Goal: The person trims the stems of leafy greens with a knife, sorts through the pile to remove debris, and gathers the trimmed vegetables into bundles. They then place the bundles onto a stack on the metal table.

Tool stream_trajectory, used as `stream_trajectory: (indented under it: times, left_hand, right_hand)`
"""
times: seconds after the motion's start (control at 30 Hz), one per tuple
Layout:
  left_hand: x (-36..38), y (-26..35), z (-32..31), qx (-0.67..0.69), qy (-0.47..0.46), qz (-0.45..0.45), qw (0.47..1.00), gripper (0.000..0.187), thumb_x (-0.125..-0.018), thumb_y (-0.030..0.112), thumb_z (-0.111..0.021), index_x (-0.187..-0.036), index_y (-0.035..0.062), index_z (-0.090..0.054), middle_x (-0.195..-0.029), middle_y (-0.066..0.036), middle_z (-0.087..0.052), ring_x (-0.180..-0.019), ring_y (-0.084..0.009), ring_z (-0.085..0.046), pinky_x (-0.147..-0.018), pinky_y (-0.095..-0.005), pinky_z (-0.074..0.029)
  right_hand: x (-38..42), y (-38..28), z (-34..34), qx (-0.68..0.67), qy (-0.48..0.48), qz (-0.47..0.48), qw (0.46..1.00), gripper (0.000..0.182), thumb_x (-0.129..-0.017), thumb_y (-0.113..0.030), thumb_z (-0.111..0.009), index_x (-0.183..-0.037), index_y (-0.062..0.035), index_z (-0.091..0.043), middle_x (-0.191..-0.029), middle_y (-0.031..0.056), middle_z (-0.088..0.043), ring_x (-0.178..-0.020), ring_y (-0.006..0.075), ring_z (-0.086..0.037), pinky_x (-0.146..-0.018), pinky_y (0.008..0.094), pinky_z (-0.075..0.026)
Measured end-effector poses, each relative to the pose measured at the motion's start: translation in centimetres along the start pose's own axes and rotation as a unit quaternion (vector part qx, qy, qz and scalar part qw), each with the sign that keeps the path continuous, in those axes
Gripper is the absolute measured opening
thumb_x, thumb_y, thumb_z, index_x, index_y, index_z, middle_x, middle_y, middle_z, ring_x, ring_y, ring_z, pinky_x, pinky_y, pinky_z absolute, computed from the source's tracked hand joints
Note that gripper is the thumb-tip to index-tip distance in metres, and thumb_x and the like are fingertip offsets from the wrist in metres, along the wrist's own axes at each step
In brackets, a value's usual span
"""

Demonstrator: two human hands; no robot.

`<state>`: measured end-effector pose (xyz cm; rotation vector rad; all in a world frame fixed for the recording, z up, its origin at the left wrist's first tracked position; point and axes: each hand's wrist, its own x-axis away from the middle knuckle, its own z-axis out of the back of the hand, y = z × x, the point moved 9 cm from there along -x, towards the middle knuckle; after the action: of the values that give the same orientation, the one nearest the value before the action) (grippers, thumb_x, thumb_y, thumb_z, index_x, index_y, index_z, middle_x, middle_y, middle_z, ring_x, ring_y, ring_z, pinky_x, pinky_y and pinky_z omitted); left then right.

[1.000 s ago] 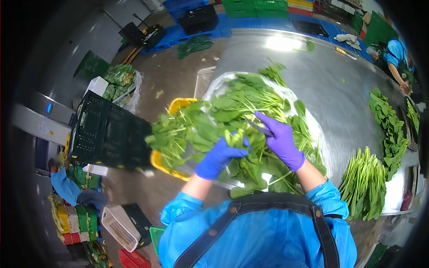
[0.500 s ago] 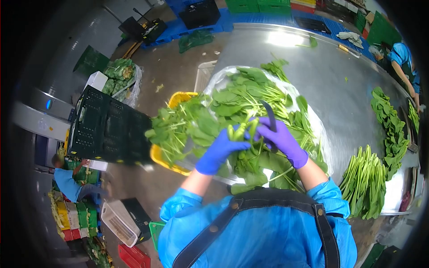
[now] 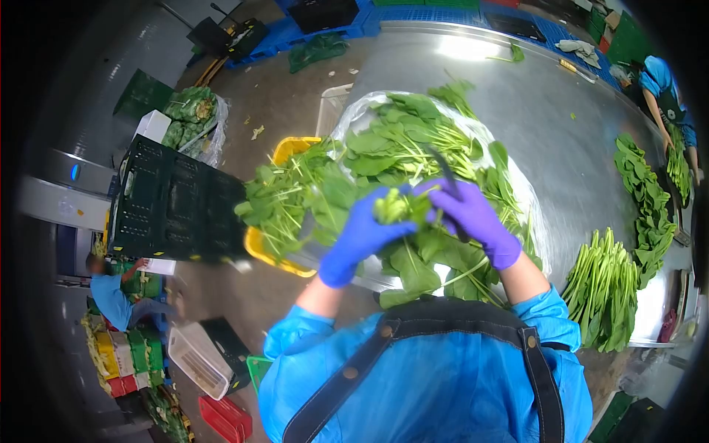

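Observation:
My left hand [image 3: 362, 235], in a blue glove, is closed around a bunch of leafy greens [image 3: 391, 207], its pale cut stem ends pointing up. Close on its right, my right hand [image 3: 475, 220] in a purple glove grips a knife [image 3: 444, 167] with a dark blade angled up and away. The knife's lower part is partly hidden by the fingers. Below both hands, broad leaves hang over the table's near edge. A heap of loose greens [image 3: 406, 136] lies beyond them on a clear plastic sheet [image 3: 530, 193].
The metal table [image 3: 561, 159] carries a neat stack of greens [image 3: 604, 295] and a leafy row [image 3: 642, 214] at right. A yellow crate [image 3: 292, 150] full of greens stands left, beside a dark green crate [image 3: 173, 210]. A co-worker [image 3: 665, 92] handles greens at far right.
The bunch in my left hand is more bundled, its stem ends turned up. My right hand and the knife have shifted slightly. The co-worker's hand now holds greens upright at the right.

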<state>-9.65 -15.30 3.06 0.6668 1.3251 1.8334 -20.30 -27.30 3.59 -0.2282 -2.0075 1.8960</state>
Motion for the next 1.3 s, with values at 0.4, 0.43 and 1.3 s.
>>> stream_trajectory:
  times: [0.4, 0.43, 1.3]
  left_hand:
    - [0.7, -5.8, 9.3, 0.395, 0.108, 0.082, 0.909, 0.042, -0.079, 0.006, -0.058, -0.118, -0.0038, -0.046, -0.098, -0.020, -0.062, -0.085, -0.0281, -0.062, -0.083, -0.0411, -0.051]
    - [0.6, -5.8, 9.5, 0.413, 0.109, 0.078, 0.901, 0.043, -0.080, 0.007, -0.057, -0.120, -0.0041, -0.045, -0.099, -0.021, -0.061, -0.086, -0.0281, -0.062, -0.083, -0.0411, -0.050]
    - [-1.2, -7.6, 7.6, 0.526, 0.049, 0.031, 0.849, 0.048, -0.072, 0.007, -0.062, -0.117, -0.0034, -0.048, -0.091, -0.011, -0.057, -0.083, -0.0245, -0.056, -0.084, -0.0399, -0.047]
  right_hand:
    - [-5.8, 15.3, 9.0, 0.166, 0.189, -0.050, 0.967, 0.062, -0.075, -0.045, -0.068, -0.120, -0.0026, -0.056, -0.087, 0.0098, -0.065, -0.074, 0.0201, -0.062, -0.066, 0.0324, -0.050]
    - [-6.4, 16.2, 8.2, 0.165, 0.187, -0.051, 0.967, 0.062, -0.075, -0.045, -0.068, -0.120, -0.0026, -0.056, -0.087, 0.0098, -0.065, -0.074, 0.0201, -0.062, -0.066, 0.0324, -0.050]
    - [-10.1, 19.3, 8.6, 0.324, 0.124, -0.181, 0.920, 0.028, -0.068, -0.027, -0.065, -0.065, 0.0005, -0.067, -0.056, 0.0128, -0.062, -0.047, 0.0216, -0.059, -0.052, 0.0329, -0.049]
